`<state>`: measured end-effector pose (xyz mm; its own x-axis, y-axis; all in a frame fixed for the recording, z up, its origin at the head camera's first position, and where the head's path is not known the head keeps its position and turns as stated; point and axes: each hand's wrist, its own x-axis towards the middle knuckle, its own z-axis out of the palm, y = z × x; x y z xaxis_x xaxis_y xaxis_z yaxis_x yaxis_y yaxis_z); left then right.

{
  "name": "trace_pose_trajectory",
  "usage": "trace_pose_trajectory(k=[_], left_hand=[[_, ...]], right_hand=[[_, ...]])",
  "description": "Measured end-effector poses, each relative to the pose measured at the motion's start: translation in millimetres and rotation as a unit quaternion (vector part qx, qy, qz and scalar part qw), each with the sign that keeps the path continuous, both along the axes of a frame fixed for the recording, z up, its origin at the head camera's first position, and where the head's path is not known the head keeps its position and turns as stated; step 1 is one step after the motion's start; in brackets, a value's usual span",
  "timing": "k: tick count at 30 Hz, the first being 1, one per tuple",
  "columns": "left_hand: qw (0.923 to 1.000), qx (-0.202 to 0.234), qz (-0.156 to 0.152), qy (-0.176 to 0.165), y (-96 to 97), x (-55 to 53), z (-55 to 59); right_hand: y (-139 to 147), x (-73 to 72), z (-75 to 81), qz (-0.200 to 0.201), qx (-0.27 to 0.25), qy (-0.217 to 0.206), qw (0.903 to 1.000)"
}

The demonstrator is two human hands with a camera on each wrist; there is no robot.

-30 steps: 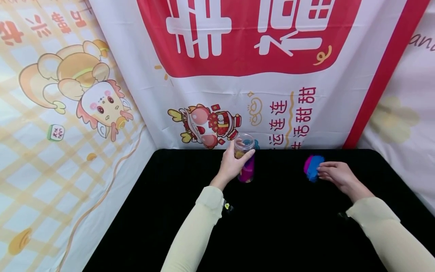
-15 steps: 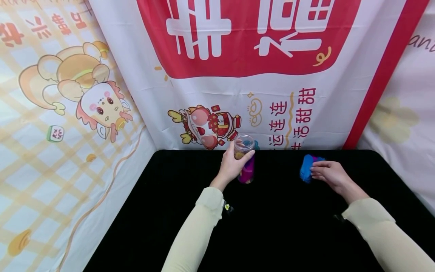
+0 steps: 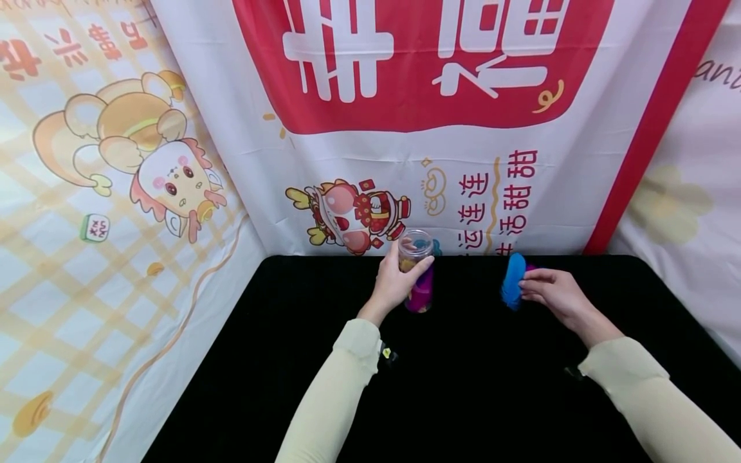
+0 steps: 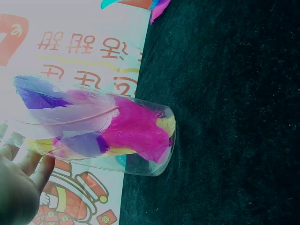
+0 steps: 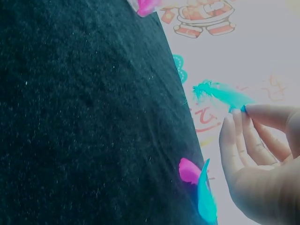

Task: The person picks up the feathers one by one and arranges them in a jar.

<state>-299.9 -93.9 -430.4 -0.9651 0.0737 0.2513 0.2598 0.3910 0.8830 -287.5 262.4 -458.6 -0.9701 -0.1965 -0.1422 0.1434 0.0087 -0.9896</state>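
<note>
My left hand (image 3: 395, 278) grips a clear jar (image 3: 416, 247) near its open top. Purple, magenta, pale and yellow feathers (image 4: 140, 126) fill the jar; its base stands on the black table in the head view. Between thumb and fingertips, my right hand (image 3: 558, 294) pinches a blue feather (image 3: 512, 283), right of the jar and apart from it. In the right wrist view this feather (image 5: 222, 93) points away from the fingertips. Below it in that view lie a magenta feather (image 5: 189, 171) and another blue feather (image 5: 206, 197); the right hand mostly hides these in the head view.
The black table (image 3: 463, 386) has its back edge against a white and red printed cloth (image 3: 440, 148). A yellow-checked printed cloth (image 3: 104, 257) hangs on the left side, a pale one (image 3: 683, 193) on the right.
My right hand has moved left toward the jar, carrying the blue feather, which has turned narrower and more upright. The left hand and jar stay in place.
</note>
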Motion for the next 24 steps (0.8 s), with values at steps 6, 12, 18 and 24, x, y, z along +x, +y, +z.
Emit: trace_pose_trajectory(k=[6, 12, 18, 24], left_hand=[[1.0, 0.003, -0.007, -0.001, -0.5, 0.5, 1.8], [1.0, 0.003, -0.004, -0.001, -0.2, 0.4, 1.1], [1.0, 0.002, -0.004, 0.002, -0.3, -0.6, 0.3], [1.0, 0.001, -0.003, 0.003, -0.3, -0.7, 0.6]], right_hand=[[-5, 0.1, 4.0, -0.004, 0.024, 0.022, 0.9995], [-11, 1.6, 9.0, -0.008, 0.055, 0.046, 0.9974], [-18, 2.7, 15.9, -0.009, 0.066, 0.06, 0.996], [-25, 4.5, 22.9, -0.009, 0.085, 0.074, 0.9936]])
